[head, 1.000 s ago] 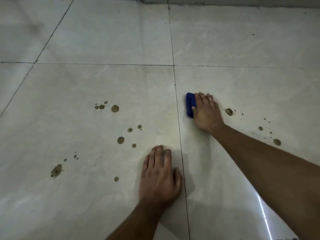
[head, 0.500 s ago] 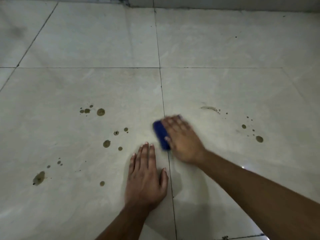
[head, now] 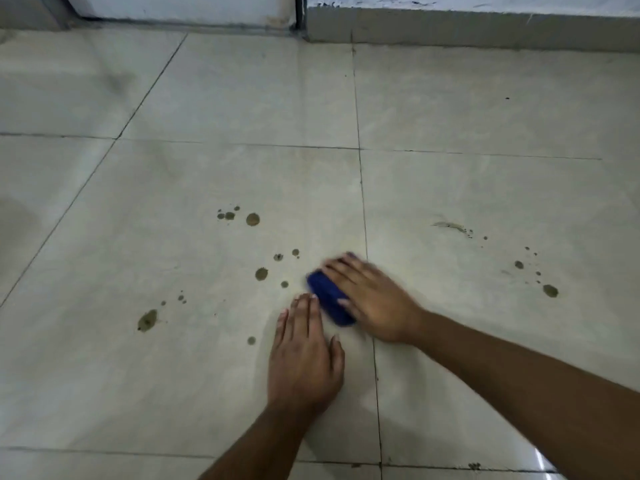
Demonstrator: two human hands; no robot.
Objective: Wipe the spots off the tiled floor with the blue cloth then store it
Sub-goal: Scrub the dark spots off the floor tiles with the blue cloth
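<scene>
A folded blue cloth lies on the pale tiled floor, just left of a grout line. My right hand presses flat on it with fingers stretched out, covering its right part; the hand is motion-blurred. Flat on the floor directly in front of the cloth rests my left hand, fingertips almost touching it. Brown spots dot the left tile, with a big one further left. More spots and a faint smear mark the right tile.
A grey skirting and wall base runs along the far edge, with a white panel to its left. Bare tiles stretch out on all sides.
My right hand slid the cloth from the right tile leftward and nearer, across the grout line. The spot beside it on the right tile became a faint smear. My left hand stayed planted.
</scene>
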